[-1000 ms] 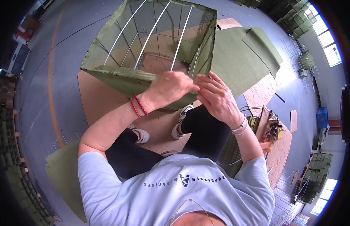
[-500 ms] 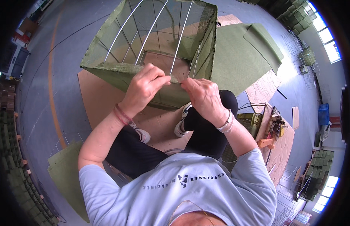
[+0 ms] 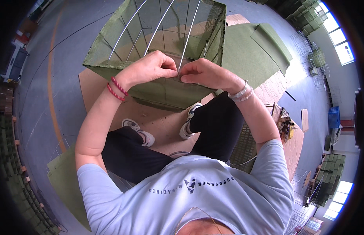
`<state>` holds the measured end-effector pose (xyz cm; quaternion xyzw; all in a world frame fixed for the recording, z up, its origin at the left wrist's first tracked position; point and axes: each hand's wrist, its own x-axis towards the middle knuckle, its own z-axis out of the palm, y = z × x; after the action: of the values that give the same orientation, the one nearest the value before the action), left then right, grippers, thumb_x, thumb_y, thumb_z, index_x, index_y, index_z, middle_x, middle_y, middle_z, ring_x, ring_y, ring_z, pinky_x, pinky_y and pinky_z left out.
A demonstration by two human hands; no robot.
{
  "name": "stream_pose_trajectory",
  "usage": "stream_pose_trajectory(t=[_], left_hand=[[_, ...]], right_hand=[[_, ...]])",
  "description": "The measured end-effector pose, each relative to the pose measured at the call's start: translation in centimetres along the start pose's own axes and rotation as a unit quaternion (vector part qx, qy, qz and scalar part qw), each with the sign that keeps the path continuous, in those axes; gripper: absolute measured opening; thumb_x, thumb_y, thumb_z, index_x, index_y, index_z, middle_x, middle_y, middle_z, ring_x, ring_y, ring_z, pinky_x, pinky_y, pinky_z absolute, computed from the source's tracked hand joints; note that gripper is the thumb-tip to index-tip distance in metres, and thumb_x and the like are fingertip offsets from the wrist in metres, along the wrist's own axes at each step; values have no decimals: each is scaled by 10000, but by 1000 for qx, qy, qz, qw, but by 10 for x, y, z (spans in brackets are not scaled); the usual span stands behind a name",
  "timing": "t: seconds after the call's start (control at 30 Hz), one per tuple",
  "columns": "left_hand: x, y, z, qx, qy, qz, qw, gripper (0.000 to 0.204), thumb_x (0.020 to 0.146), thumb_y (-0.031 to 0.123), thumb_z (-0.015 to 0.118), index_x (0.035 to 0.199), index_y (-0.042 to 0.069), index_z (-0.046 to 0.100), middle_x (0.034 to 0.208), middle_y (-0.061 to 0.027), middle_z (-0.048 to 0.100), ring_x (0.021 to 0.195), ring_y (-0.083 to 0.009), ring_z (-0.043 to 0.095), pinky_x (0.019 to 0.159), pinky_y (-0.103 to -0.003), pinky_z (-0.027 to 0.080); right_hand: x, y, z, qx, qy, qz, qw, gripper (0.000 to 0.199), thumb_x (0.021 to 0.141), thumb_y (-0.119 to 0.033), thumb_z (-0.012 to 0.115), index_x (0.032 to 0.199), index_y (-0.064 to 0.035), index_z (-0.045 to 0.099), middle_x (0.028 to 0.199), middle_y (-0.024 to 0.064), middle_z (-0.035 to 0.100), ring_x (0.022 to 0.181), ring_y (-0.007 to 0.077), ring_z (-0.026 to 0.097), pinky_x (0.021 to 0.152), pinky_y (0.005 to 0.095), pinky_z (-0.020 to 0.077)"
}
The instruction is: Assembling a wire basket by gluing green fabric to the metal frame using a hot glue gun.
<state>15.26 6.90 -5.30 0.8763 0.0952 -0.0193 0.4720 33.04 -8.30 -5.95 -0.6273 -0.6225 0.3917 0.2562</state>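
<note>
A box-shaped wire frame covered in green mesh (image 3: 166, 96) stands in front of me, its open side facing up. Thin metal rods (image 3: 154, 35) run across that opening. At the near rim, my left hand (image 3: 150, 70) is closed in a pinch on the mesh edge. Close beside it, my right hand (image 3: 208, 74) pinches the same edge, thumb and fingers bent together. Both sets of fingertips meet at the lower end of one rod, and whatever small detail lies between them is hidden.
Cardboard (image 3: 105, 105) lies beneath the box. A green fabric sheet (image 3: 248, 55) spreads to its right, another green sheet (image 3: 66, 182) lies at left. By my right knee is a plastic crate (image 3: 244, 147), with tools (image 3: 285, 125) beyond it. Green stacks (image 3: 331, 176) stand farther right.
Both hands have shifted slightly away from me and drawn closer together at the rim. My elbows have spread outward, and the right forearm now covers part of the crate and tools.
</note>
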Motion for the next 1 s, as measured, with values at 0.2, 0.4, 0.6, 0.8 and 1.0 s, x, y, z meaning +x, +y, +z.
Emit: stream_pose_trajectory(t=[0.2, 0.4, 0.6, 0.8, 1.0], left_hand=[[13, -6, -4, -59, -87, -11, 994, 185, 876, 163, 686, 843, -17, 661, 721, 32, 570, 703, -58, 469, 654, -249, 395], [9, -8, 0, -84, -83, -16, 993, 157, 864, 130, 699, 833, -15, 648, 727, 43, 588, 713, -43, 490, 666, -262, 418], [-18, 2, 33, 224, 331, 262, 878, 231, 800, 118, 730, 999, 7, 693, 852, -79, 609, 830, -256, 620, 722, -357, 530], [-28, -10, 65, 279, 327, 297, 853, 308, 697, -21, 758, 997, 19, 707, 881, -77, 601, 811, -246, 600, 675, -369, 514], [-15, -6, 48, 177, 253, 266, 913, 177, 746, -10, 749, 915, -4, 697, 764, -73, 534, 746, -232, 543, 648, -362, 466]], right_hand=[[2, 10, 4, 41, -17, 18, 999, 237, 913, -187, 671, 1099, -48, 715, 857, 90, 720, 776, 124, 627, 754, 311, 522], [-4, -4, 9, -76, 40, 2, 996, 201, 886, -154, 696, 1052, -41, 709, 864, 128, 709, 759, 192, 665, 706, 330, 525], [-30, -10, 41, -276, 311, -201, 887, 152, 864, -125, 672, 984, -35, 644, 888, 112, 641, 782, 270, 660, 712, 397, 539], [-37, -5, 75, -379, 317, -211, 843, 284, 784, -62, 633, 1037, 44, 560, 972, 133, 610, 861, 257, 654, 725, 366, 544], [-38, -7, 62, -261, 250, -129, 923, 197, 808, -30, 605, 1002, -9, 582, 846, 134, 637, 773, 297, 675, 653, 392, 545]])
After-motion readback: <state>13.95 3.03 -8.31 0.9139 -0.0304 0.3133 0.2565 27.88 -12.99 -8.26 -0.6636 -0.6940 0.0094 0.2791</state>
